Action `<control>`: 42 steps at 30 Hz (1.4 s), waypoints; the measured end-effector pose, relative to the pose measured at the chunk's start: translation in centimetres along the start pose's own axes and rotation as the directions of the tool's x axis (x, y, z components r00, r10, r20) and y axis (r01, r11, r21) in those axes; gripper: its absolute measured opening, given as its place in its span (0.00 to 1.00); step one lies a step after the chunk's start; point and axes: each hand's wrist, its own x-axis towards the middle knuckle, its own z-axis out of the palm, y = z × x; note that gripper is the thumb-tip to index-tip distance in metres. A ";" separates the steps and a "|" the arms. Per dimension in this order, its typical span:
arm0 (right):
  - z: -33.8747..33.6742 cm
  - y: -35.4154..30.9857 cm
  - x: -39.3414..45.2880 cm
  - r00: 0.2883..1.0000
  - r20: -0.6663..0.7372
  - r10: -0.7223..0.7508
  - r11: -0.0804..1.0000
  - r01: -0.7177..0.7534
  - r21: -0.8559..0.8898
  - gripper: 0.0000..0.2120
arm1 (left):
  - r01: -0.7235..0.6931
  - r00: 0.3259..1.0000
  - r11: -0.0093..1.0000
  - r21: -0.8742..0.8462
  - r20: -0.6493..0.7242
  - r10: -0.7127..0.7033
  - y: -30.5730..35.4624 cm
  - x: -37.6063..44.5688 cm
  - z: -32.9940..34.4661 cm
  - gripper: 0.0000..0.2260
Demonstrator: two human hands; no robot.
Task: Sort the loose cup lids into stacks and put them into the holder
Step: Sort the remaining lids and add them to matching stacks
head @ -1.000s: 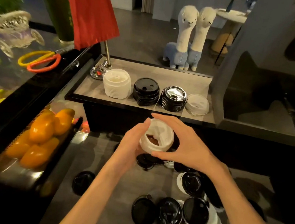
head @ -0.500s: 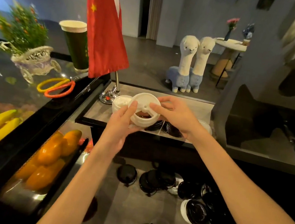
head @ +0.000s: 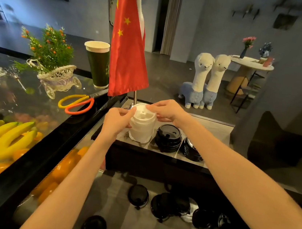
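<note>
A tall stack of white lids (head: 142, 127) stands at the left end of the grey holder shelf (head: 218, 130). My left hand (head: 117, 122) grips the stack's left side and my right hand (head: 166, 109) pinches the top white lid at its far right rim. Right of it stand a stack of black lids (head: 168, 137) and a second black stack (head: 191, 150), partly hidden by my right forearm. Several loose black lids (head: 138, 195) and a few white ones (head: 188, 217) lie on the lower counter.
A red flag (head: 129, 41) on a metal pole stands just behind the white stack. To the left, a glass display case holds bananas (head: 8, 138) and oranges (head: 64, 166); scissors (head: 77, 101), a green cup (head: 97, 63) and a plant basket (head: 55, 78) sit on top.
Both hands carried the white lids up from the lower counter and forward to the shelf. They now rest on the white stack at the holder's left end.
</note>
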 end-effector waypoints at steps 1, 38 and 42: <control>0.3 0.2 0.5 1.000 0.002 0.001 1.000 -0.001 -0.018 0.17 | -0.003 1.000 0.999 0.035 -0.016 0.004 -0.2 0.2 0.1 0.17; 2.3 7.5 -12.0 0.928 -0.252 -0.274 0.947 0.306 0.097 0.09 | -0.147 0.978 0.965 0.215 -0.113 0.174 -9.3 -9.9 -0.1 0.07; 5.9 15.6 -14.8 0.999 -0.050 -0.011 0.996 0.015 0.091 0.07 | 0.002 1.000 0.913 0.407 0.011 -0.007 -19.5 -13.8 0.2 0.07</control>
